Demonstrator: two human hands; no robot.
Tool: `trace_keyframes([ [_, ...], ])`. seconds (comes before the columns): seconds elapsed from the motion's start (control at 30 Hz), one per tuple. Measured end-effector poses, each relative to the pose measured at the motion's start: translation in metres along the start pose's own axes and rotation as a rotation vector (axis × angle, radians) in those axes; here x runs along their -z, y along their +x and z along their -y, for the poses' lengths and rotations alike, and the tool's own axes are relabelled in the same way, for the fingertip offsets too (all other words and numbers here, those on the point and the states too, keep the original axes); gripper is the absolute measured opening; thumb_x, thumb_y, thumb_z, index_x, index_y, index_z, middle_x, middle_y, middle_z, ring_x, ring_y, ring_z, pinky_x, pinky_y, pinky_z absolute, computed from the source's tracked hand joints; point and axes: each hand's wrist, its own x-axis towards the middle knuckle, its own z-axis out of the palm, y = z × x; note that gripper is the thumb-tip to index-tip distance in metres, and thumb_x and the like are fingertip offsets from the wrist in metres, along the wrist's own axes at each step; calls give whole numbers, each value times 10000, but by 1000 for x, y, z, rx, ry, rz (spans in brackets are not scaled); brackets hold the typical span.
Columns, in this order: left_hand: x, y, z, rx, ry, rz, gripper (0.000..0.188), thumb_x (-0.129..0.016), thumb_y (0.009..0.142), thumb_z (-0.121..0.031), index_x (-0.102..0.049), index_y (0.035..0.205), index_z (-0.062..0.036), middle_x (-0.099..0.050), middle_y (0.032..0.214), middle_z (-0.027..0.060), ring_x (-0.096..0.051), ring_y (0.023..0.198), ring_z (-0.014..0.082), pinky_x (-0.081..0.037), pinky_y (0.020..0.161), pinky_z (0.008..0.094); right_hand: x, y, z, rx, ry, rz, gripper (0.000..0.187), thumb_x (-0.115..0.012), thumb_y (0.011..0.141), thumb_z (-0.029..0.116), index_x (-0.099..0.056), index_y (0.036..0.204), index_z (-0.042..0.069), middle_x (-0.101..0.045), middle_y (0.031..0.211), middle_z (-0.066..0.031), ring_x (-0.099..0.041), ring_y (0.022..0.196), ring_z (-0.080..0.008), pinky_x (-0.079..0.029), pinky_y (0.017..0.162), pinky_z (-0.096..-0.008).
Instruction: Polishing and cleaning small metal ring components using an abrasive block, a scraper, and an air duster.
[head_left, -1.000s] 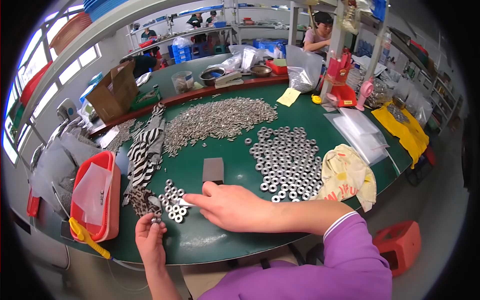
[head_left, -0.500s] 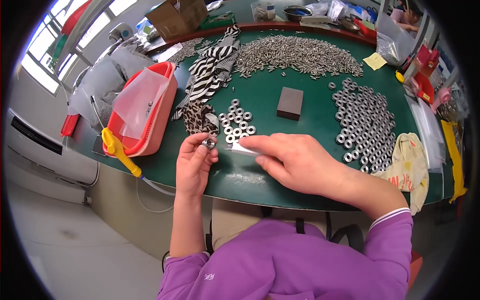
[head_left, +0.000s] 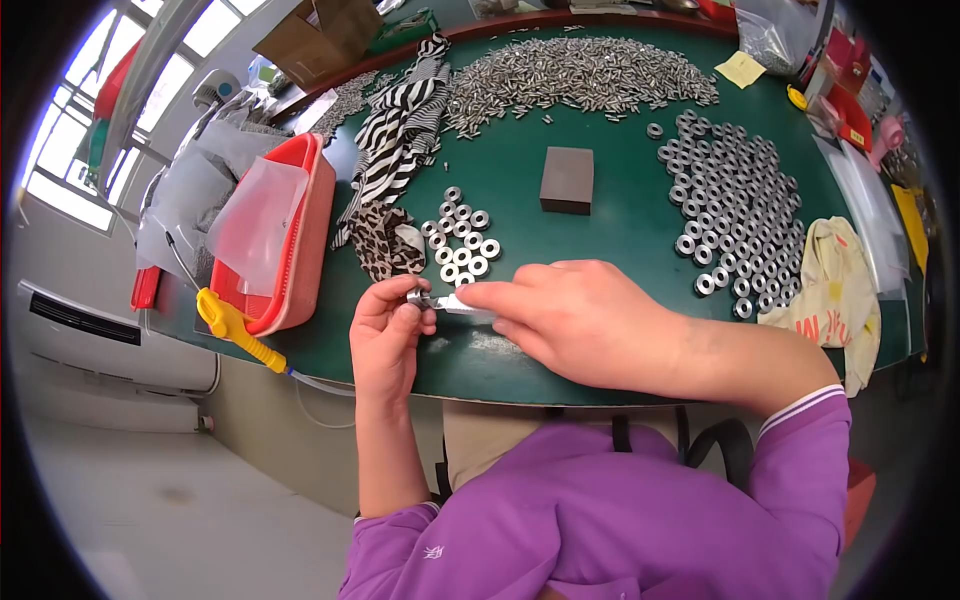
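Observation:
Between the thumb and fingers of my left hand is a small steel ring, held up over the front part of the table. My right hand pinches a white-handled tool, its index finger stretched along the handle. The tool's thin metal tip points left and meets the ring at its opening; how far it reaches inside is hidden. Just beyond my hands lies a small group of similar steel rings. A much larger group of rings covers the table at the right.
A dark block sits mid-table, with a wide heap of small metal pins behind it. Zebra-striped cloth and leopard-print cloth lie left of the rings. Further left are a red basket and yellow air gun; a cream glove lies right.
The tool tip has moved left from apart to touching the ring. My left hand has turned the ring so its opening faces the tool. The view has shifted slightly.

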Motion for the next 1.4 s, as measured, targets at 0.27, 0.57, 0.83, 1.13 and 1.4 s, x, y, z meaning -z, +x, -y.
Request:
trace_keyframes([
  [0.27,1,1,1,51,-25,32,202,-580,856,-49,-554,1050,0,-603,951,116,-562,689,128,-480,612,229,1,-6,8,9,-223,23,333,-582,807,147,-561,1138,113,-522,720,-54,-571,654,-241,-481,561,-359],
  [0.57,0,3,-1,117,26,50,226,-610,863,-138,-572,1010,29,-609,824,88,-547,648,130,-457,571,232,-2,-9,13,83,-394,-75,228,-567,739,127,-587,949,39,-561,738,-55,-583,707,-199,-487,580,-329],
  [0.83,-4,2,1,3,33,28,213,-558,869,-42,-519,1076,-11,-567,1102,141,-587,817,153,-494,738,261,14,-5,8,62,-269,-89,314,-596,770,132,-601,1084,112,-496,679,-40,-536,618,-212,-441,512,-330],
  [1.13,-8,2,2,-67,34,10,257,-577,814,62,-526,1049,-30,-537,1129,148,-591,866,167,-512,790,273,11,-5,5,3,-159,38,184,-534,775,85,-536,953,39,-591,753,-131,-609,707,-290,-485,614,-387],
  [1.4,-15,2,4,-152,166,-4,286,-581,763,141,-536,1009,3,-541,1065,127,-579,917,185,-488,833,298,8,-5,3,-13,-153,56,194,-523,777,83,-549,962,32,-589,743,-131,-608,692,-292,-484,597,-389],
])
